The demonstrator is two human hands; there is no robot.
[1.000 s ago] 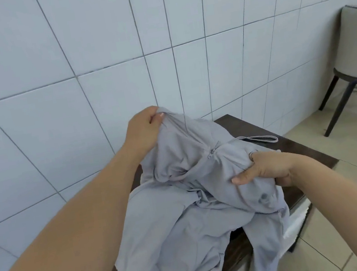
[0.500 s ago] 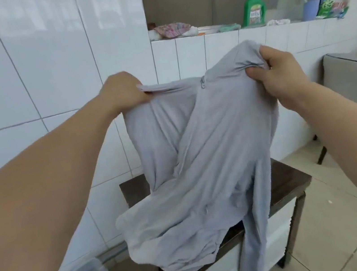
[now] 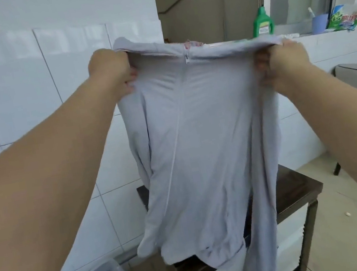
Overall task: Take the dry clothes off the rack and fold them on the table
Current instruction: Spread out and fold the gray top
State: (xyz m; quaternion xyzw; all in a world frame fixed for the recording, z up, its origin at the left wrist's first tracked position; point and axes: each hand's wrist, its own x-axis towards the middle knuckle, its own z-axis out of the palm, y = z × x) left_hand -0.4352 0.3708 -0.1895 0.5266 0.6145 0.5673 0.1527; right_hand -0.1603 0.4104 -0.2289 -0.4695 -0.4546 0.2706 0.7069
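Jacket (image 3: pixel 196 146) now hangs stretched wider and higher over table (image 3: pixel 299 188); both hands, left (image 3: pixel 112 71), right (image 3: pixel 288 62), grip its shoulders.

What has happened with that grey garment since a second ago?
The grey zip jacket went from lying bunched on the dark table to hanging up in the air, spread wide. The left hand and right hand moved up and apart, the right regripping at the top edge. Both still grip it; its lower end still reaches the table.
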